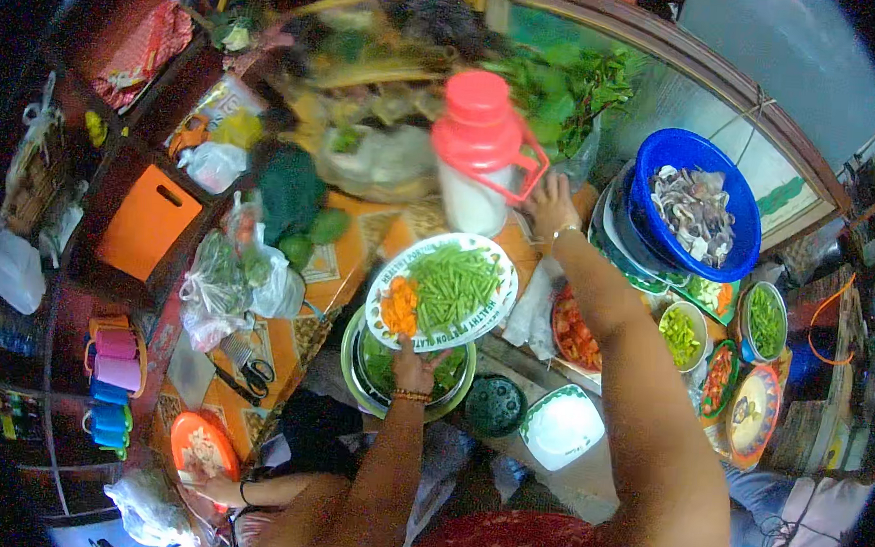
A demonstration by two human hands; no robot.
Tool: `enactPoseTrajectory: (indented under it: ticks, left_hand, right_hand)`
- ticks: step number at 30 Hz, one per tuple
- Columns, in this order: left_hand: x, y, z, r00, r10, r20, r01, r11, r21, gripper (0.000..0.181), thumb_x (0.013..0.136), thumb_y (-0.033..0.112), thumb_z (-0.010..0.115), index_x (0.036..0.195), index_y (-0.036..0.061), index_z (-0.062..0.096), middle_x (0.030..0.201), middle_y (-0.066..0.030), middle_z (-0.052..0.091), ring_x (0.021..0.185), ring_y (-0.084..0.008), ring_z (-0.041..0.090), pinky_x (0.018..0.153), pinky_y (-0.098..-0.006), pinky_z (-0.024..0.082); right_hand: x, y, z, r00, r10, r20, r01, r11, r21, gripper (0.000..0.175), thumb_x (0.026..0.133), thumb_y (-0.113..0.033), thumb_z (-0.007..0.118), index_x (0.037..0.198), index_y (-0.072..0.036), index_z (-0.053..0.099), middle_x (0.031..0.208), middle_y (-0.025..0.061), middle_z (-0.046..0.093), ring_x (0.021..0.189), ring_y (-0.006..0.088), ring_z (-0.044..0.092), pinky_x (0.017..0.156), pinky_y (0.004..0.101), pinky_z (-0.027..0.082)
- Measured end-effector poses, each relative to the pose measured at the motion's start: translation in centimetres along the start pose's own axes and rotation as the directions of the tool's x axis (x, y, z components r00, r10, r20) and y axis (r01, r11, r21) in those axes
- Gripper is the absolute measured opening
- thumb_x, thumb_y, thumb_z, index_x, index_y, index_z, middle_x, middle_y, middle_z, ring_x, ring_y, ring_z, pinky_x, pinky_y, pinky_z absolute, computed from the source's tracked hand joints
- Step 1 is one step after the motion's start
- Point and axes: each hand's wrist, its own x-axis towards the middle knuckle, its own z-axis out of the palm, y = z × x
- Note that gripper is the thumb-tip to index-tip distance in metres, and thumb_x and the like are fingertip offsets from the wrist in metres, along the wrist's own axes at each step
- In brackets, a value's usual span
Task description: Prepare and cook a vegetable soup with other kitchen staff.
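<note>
My left hand (415, 370) grips the near rim of an oval white plate (508, 285) with writing on it. Cut green beans (459, 286) cover most of the plate, with sliced carrots (399, 306) on its left side. Beneath it is a bowl of green leaves (377, 368), partly hidden by the plate and my hand. My right hand (554, 209) reaches forward, fingers spread, beside the handle of a pink-topped thermos jug (478, 156). Whether its fingertips touch the handle or the table is unclear. Leafy greens (568, 101) lie beyond that hand.
A blue basin of cut squid-like pieces (697, 207) stands at right, near bowls of chopped vegetables (680, 333). At lower left, another person's hand (218, 489) works over an orange plate (185, 438). Scissors (257, 377) and plastic bags (215, 290) lie on the left.
</note>
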Motion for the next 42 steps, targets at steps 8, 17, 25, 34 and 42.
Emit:
enactPoseTrajectory:
  ticks: [8,17,25,34,42]
  left_hand:
    - [1.1,-1.2,0.1,0.999,-0.046,-0.006,0.047,0.997,0.055,0.053,0.089,0.045,0.043,0.13,0.0136,0.031,0.122,-0.0089,0.048,0.104,-0.0275,0.053,0.074,-0.0506,0.052]
    - [0.5,1.5,0.4,0.998,0.033,-0.048,-0.026,0.989,0.145,0.057,0.09,0.045,0.04,0.13,0.0058,0.03,0.126,-0.0138,0.045,0.112,-0.0326,0.048,0.081,-0.051,0.05]
    - [1.4,1.7,2.0,0.997,-0.013,0.072,-0.002,0.977,0.212,0.055,0.091,0.044,0.04,0.132,0.0103,0.028,0.126,-0.014,0.045,0.109,-0.0348,0.05,0.082,-0.0538,0.049]
    - [5.4,0.6,5.0,0.998,-0.052,0.023,0.045,0.972,0.23,0.047,0.094,0.039,0.034,0.13,0.0097,0.03,0.121,-0.0114,0.05,0.103,-0.0306,0.055,0.071,-0.0489,0.054]
    - [11.0,2.3,6.5,0.983,-0.16,-0.094,0.182,0.929,0.321,0.044,0.093,0.037,0.038,0.123,0.0067,0.028,0.119,-0.0182,0.049,0.088,-0.0329,0.062,0.059,-0.0504,0.056]
  right_hand:
    - [5.3,5.2,5.5,0.891,0.328,0.313,-0.42,0.858,0.296,0.04,0.087,-0.022,0.039,0.124,-0.014,0.048,0.135,0.0046,0.039,0.129,0.0323,0.028,0.102,0.0589,0.012]
    - [-4.2,2.2,-7.8,0.925,0.347,-0.152,0.152,0.025,0.988,0.04,0.075,-0.026,0.065,0.108,-0.006,0.058,0.107,0.0156,0.06,0.101,0.0264,0.057,0.089,0.0385,0.042]
    - [1.0,-0.1,-3.3,0.848,0.524,-0.08,0.216,-0.204,0.955,0.035,0.074,-0.021,0.071,0.101,-0.004,0.058,0.08,0.0023,0.059,0.073,0.0119,0.053,0.067,0.0284,0.045]
    - [0.3,5.0,-3.7,0.828,0.559,0.04,0.039,-0.128,0.991,0.022,0.077,-0.018,0.068,0.082,-0.001,0.055,0.066,0.0055,0.057,0.058,0.0118,0.054,0.054,0.0303,0.048]
    - [1.6,7.2,-1.0,0.768,0.621,-0.156,0.043,0.193,0.98,0.025,0.073,-0.022,0.07,0.078,-0.004,0.054,0.068,0.0061,0.057,0.063,0.0132,0.054,0.058,0.0303,0.045]
